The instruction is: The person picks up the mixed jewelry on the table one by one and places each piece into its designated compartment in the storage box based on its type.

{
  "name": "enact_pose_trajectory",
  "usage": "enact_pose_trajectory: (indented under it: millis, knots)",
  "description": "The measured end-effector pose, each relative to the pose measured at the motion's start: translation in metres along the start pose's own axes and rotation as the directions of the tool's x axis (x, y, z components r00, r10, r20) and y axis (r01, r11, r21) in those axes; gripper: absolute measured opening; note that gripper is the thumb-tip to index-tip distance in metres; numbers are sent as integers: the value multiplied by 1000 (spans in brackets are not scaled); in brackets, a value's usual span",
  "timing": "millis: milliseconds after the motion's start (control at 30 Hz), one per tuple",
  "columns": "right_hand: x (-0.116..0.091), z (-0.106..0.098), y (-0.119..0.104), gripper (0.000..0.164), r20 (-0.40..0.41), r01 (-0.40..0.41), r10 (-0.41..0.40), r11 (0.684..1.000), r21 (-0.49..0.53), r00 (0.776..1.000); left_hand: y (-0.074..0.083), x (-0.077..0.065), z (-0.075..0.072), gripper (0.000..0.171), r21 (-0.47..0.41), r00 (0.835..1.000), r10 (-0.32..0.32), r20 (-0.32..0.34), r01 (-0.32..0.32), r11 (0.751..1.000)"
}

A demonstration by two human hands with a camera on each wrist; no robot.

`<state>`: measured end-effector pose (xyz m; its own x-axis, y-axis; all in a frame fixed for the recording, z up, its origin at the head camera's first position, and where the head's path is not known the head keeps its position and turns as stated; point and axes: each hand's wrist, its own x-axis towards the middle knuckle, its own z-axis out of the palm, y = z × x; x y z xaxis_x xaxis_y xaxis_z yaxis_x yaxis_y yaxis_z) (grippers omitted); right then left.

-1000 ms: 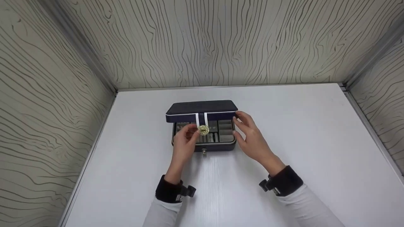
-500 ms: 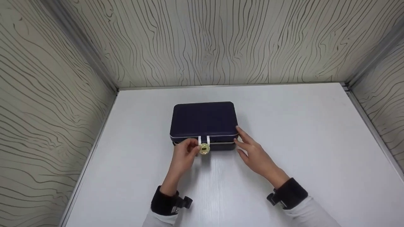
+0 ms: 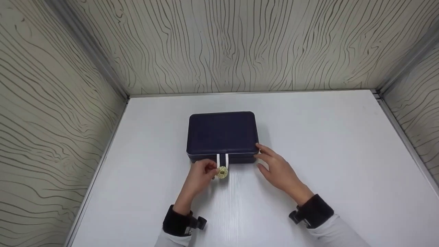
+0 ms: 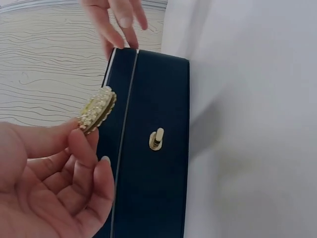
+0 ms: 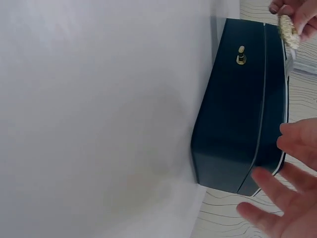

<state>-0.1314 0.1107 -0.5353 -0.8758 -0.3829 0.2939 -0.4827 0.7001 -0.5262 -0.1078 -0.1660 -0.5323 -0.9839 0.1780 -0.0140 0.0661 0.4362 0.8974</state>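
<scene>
A dark blue jewelry box (image 3: 222, 133) stands on the white table with its lid down. From the lid's front hangs a white-edged strap (image 3: 223, 160) that ends in a round gold clasp (image 3: 222, 172). My left hand (image 3: 200, 177) pinches this clasp between thumb and forefinger, held out from the box front. A gold turn-lock post (image 4: 156, 139) sticks out of the front panel, apart from the clasp. My right hand (image 3: 278, 170) is at the box's front right corner, its fingers spread and loosely bent, fingertips right at the lid edge (image 5: 271, 144).
The white table (image 3: 329, 137) reaches back to a wall (image 3: 223, 48) with a wood-grain pattern. Similar panels (image 3: 44, 130) rise at the left and right. Both wrists wear black bands (image 3: 177, 221) with small cameras.
The lid has come down from partly raised, covering the compartments inside. My left hand has moved toward me with the clasp, and my right hand has followed the lid's corner down.
</scene>
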Motion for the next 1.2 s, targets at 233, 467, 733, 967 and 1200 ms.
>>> enact_pose_trajectory:
  millis: [233, 467, 733, 967, 1200]
  knots:
    - [3, 11, -11, 13, -93, 20, -16, 999, 49, 996, -7, 2, 3, 7, 30, 1000, -21, 6, 21, 999]
    - [6, 32, -19, 13, 189, -23, -28, 965, 263, 982, -12, 6, 6, 6, 49, 999, -53, -9, 54, 997]
    - [22, 55, -26, 23, 297, -79, -29, 935, 347, 955, -13, 9, 9, 3, 105, 998, -51, -35, 55, 993]
    - [33, 64, -28, 7, 282, -66, -44, 927, 369, 958, -9, 8, 6, 3, 169, 999, -40, -22, 43, 985]
    - [36, 69, -25, 7, 261, -75, -18, 937, 342, 965, -4, 5, -7, 8, 188, 999, -22, -44, 30, 982]
